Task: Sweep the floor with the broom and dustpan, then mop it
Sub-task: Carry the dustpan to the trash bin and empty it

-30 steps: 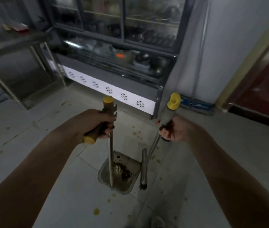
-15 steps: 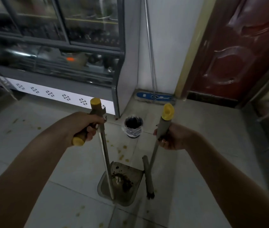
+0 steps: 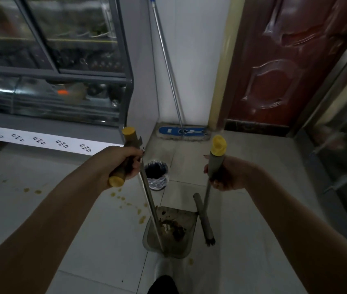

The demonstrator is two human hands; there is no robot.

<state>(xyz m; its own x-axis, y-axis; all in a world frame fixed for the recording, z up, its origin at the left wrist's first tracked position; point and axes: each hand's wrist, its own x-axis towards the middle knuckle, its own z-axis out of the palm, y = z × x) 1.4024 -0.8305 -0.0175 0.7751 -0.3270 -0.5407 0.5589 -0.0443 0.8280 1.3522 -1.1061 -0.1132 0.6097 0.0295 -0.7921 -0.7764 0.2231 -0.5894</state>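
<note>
- dustpan handle (image 3: 128, 154): grey, yellow end caps
- broom handle (image 3: 216, 156): grey, yellow cap
- mop head (image 3: 182, 131): blue
- door (image 3: 291, 60), upper right: dark red
- cabinet base panel (image 3: 39, 140): white, black snowflake-like motifs

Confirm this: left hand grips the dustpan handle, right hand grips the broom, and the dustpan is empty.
Wrong on one count: the head view shows the dustpan holding dark debris, not empty. The rest stands: the left hand grips the dustpan handle, the right hand grips the broom.
</note>
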